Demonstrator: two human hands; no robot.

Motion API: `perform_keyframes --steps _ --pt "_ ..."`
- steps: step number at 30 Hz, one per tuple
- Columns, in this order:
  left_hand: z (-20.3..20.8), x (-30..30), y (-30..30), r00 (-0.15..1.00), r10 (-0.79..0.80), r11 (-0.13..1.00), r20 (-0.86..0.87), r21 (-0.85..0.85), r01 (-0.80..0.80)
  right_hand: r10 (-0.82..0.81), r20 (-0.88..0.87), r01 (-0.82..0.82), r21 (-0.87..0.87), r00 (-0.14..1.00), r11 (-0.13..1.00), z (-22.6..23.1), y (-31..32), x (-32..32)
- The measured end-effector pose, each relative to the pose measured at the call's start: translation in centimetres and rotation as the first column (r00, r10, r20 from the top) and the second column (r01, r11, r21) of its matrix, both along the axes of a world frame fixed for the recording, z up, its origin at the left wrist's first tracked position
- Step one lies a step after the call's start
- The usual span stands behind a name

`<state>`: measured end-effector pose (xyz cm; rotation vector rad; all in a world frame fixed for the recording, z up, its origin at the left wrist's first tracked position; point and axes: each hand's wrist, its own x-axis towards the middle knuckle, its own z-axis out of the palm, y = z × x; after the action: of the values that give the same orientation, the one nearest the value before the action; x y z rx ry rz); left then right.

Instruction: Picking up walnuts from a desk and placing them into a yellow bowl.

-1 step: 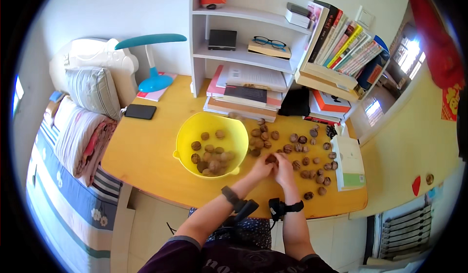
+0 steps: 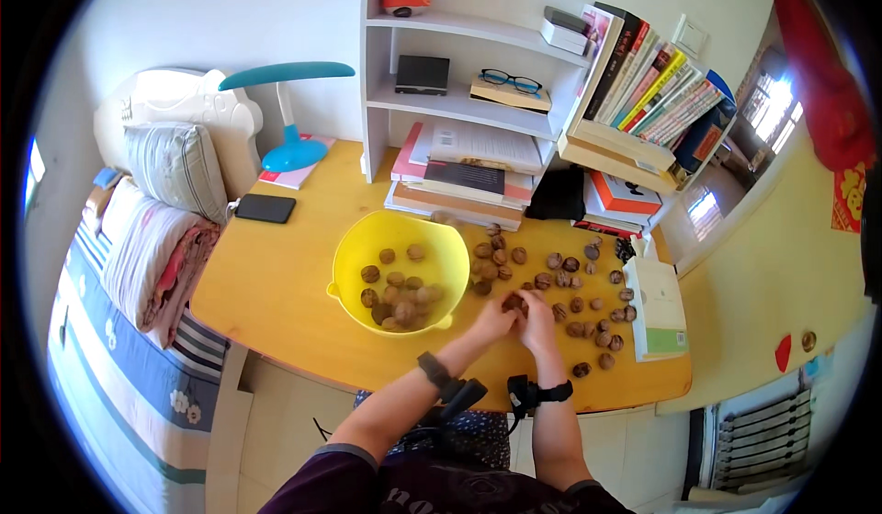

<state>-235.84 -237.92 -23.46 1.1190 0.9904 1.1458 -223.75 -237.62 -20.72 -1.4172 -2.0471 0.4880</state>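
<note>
Above the middle of the desk my left hand [image 2: 493, 320] and my right hand [image 2: 537, 324] meet, their fingers closed together around a brown walnut [image 2: 515, 304]. Fingers cover part of that nut. To the left stands a yellow basin [image 2: 345, 284] with several walnuts lying in its bottom. Loose walnuts [image 2: 576, 304] are scattered over the wood to the right of my hands. Others gather between the basin and the stacked books, just beyond my fingers. Both wrists carry dark straps.
A white and green box [image 2: 660, 312] stands at the desk's right end. Behind rises a grey shelf [image 2: 459, 20] with book stacks [image 2: 469, 181]. A black phone [image 2: 265, 208] and a blue lamp [image 2: 295, 153] are at the left. The yellow desk [image 2: 276, 293] has a rounded front edge.
</note>
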Motion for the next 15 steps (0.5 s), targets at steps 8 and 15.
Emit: perform_keyframes --steps 8,15 --pt "11.0 -0.9 -5.9 0.907 0.24 0.81 -0.344 0.587 0.008 -0.072 -0.397 0.138 0.138 0.915 0.981 8.0 -2.8 -0.1" --pt "12.6 -10.2 -7.6 0.775 0.381 0.844 -0.504 0.533 -0.068 0.238 -0.301 -0.161 0.258 0.924 0.953 9.3 -3.7 -8.2"
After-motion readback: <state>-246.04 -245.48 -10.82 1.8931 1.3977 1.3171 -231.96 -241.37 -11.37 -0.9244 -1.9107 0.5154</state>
